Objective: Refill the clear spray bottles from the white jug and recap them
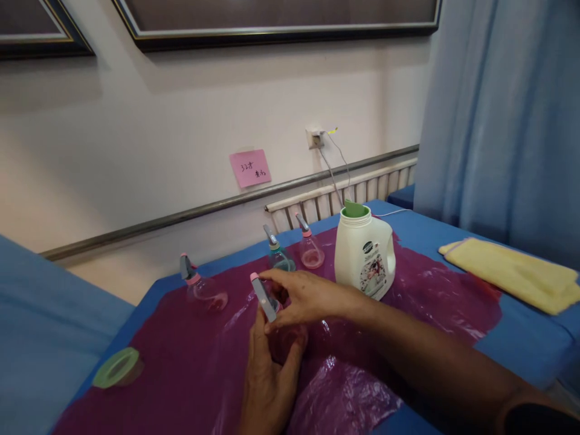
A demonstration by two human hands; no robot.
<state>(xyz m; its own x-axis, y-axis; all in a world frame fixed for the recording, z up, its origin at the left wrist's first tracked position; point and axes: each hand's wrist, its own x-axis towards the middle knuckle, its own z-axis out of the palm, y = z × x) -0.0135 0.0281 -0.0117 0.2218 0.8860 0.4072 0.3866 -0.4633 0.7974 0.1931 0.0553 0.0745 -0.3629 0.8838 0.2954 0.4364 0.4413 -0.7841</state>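
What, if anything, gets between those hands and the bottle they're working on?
Nothing visible. The left hand cups the bottle, and the right hand has its fingers on the sprayer. The teal bottle and the jug stand beyond the hands, not between.

Pale wall (181,109), blue curtain (498,109)

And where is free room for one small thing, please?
On the purple sheet, between the pale green ring and the held spray bottle; also between the white jug and yellow cloth. Crowded: behind that bottle, by the teal bottle and jug.
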